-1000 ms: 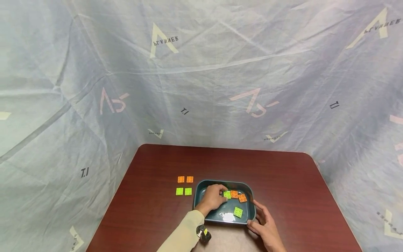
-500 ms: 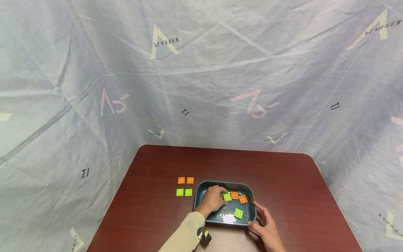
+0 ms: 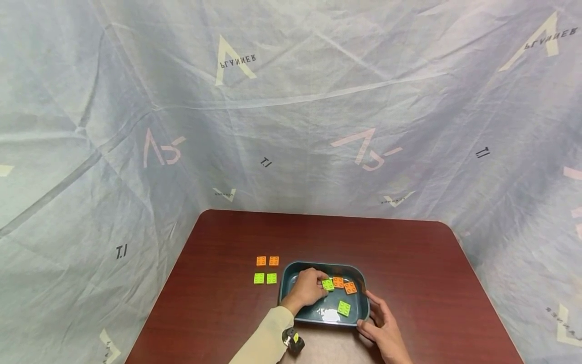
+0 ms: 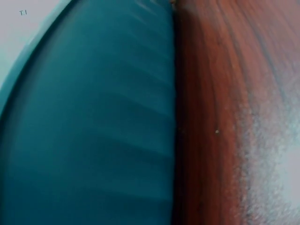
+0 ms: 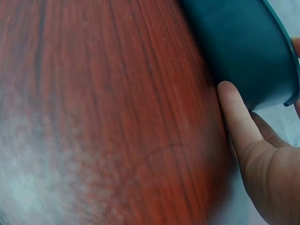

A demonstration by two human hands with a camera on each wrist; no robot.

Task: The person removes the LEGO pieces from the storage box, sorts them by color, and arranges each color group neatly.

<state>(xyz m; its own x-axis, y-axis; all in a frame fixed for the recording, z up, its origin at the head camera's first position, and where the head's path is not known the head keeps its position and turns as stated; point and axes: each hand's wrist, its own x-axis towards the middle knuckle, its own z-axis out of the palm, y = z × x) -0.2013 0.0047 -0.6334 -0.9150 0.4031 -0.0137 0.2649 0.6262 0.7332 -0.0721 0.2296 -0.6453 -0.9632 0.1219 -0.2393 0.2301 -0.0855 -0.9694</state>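
Note:
In the head view my left hand (image 3: 307,287) reaches into a dark teal tray (image 3: 313,320) and pinches a lime-green toy building brick (image 3: 328,285) between thumb and fingers. Right beside that brick lie two orange bricks (image 3: 338,282), and another green brick (image 3: 344,308) is nearer the tray's front wall. My right hand (image 3: 383,326) grips the tray's near right corner, thumb at the front and fingers along the right side. The right wrist view shows its thumb (image 5: 234,110) against the outer wall. Only the tray's outer wall (image 4: 93,122) and tabletop show in the left wrist view.
Left of the tray, two orange bricks (image 3: 267,261) sit in a row behind two green bricks (image 3: 265,278) on the reddish-brown wooden table (image 3: 218,303). Grey printed sheeting (image 3: 291,116) hangs behind and on both sides of the table.
The green brick in my left fingers has shifted slightly toward me and turned a little. My right hand and the tray have stayed in place.

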